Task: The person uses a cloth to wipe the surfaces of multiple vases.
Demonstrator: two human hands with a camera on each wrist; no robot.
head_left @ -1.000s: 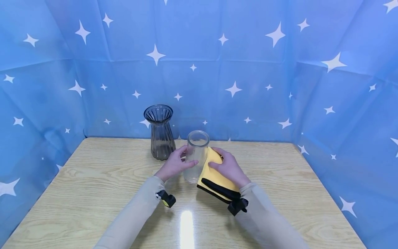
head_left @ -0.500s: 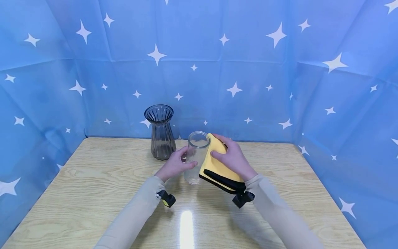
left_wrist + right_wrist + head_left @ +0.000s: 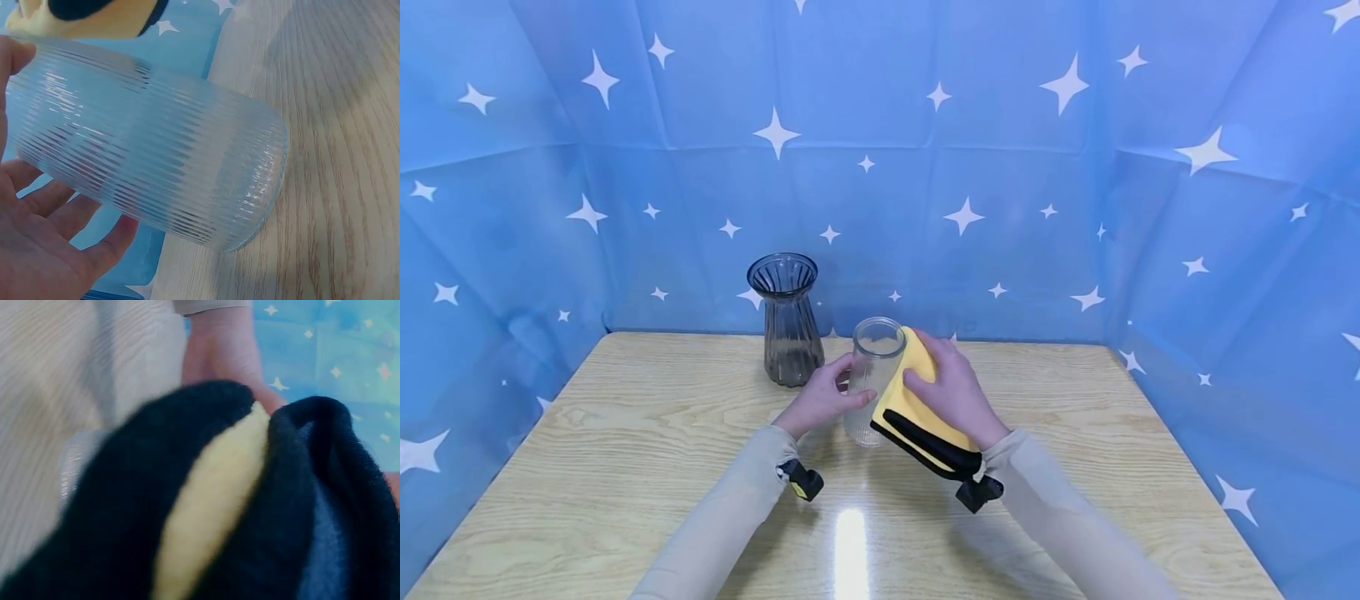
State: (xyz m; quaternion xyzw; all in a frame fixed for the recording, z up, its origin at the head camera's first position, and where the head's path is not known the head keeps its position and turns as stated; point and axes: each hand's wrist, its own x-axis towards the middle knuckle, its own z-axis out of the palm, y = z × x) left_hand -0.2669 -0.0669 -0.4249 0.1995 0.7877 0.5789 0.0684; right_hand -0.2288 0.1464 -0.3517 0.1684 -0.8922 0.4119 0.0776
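Observation:
A clear ribbed glass vase (image 3: 863,400) stands at mid-table, and the left hand (image 3: 822,398) grips it from the left, thumb in front and fingers behind. In the left wrist view the ribbed glass (image 3: 162,144) spans the frame above the left hand's (image 3: 47,244) curled fingers. The right hand (image 3: 955,387) holds a folded yellow cloth with black edging (image 3: 917,408) against the vase's right side, near the rim. That cloth (image 3: 212,500) fills most of the right wrist view and hides the right hand's fingers there.
A dark grey fluted vase (image 3: 790,333) with a flared rim stands behind and left of the clear one. The wooden table (image 3: 625,433) meets a blue star-patterned curtain (image 3: 880,208) at the back and sides. Black wrist cameras sit on both sleeves.
The right hand and cloth have moved up along the vase's side, then slightly back left and down in the last half second. The left hand keeps its grip, nearly still.

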